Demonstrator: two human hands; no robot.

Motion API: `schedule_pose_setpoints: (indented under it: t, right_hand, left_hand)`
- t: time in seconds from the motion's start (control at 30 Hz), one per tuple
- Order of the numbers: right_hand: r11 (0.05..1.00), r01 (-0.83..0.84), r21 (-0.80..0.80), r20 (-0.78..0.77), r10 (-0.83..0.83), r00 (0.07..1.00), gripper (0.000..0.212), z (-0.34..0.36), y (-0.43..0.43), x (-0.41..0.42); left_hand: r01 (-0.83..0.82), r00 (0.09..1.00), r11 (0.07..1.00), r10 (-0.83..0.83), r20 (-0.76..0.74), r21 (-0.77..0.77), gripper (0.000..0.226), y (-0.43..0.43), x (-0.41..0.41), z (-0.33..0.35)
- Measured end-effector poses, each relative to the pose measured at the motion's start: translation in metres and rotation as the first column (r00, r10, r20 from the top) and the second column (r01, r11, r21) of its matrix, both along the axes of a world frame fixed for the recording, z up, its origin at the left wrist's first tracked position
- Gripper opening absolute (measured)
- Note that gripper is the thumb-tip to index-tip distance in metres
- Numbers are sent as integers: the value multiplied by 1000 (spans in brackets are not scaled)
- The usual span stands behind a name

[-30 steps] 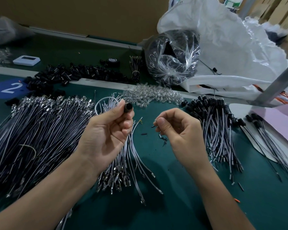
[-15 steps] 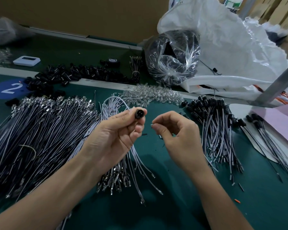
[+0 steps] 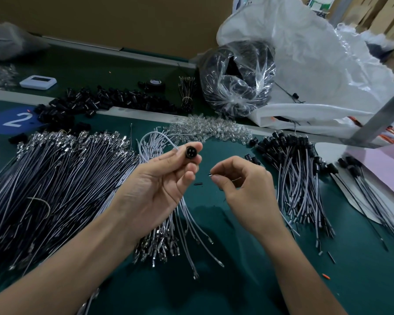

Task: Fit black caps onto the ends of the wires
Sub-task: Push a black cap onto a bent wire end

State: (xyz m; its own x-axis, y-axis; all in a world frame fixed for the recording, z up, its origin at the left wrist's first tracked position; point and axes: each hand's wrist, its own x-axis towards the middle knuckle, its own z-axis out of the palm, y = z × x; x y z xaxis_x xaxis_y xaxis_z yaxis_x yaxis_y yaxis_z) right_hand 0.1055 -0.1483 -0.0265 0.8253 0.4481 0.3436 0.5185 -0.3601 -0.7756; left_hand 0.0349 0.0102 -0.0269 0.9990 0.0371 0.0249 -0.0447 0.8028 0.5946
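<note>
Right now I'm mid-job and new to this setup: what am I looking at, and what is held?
No machine here: a person's two bare hands, filmed from one camera on their head, looking down at a green table. The left hand holds a round black cap in its fingers, its face toward the camera. The right hand pinches a thin piece, probably a wire end. At left lie uncapped wires, at right capped wires, behind them loose black caps.

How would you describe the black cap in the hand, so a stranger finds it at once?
Over the middle of the green table, find the raised left hand. It pinches the black cap. Unlike the loose caps piled at the back left, this one is off the table, its round holed face towards the camera.
</note>
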Motion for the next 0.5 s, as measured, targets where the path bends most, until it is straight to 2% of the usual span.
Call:
schedule_pose_setpoints:
  t: [0.17,0.23,0.3,0.4,0.5]
  right_hand:
    - [1000,3,-16,-5,-3,1000,17,0,0,0]
    - [999,7,38,-7,-7,1000,13,1,0,-1]
    - [994,20,104,2,-20,1000,10,3,0,-2]
    - [994,22,107,10,-23,1000,9,4,0,-3]
    - [992,23,127,22,-26,999,11,4,0,-3]
  left_hand:
    - [8,1000,999,-9,-22,-43,46,1,-1,-1]
    - [6,999,999,-8,-34,-47,45,1,-2,-1]
    - [-7,998,999,5,-56,-46,38,-1,-2,0]
    - [-59,991,998,57,-119,-19,23,-4,1,3]
    - [-91,985,995,96,-142,41,20,-6,0,7]
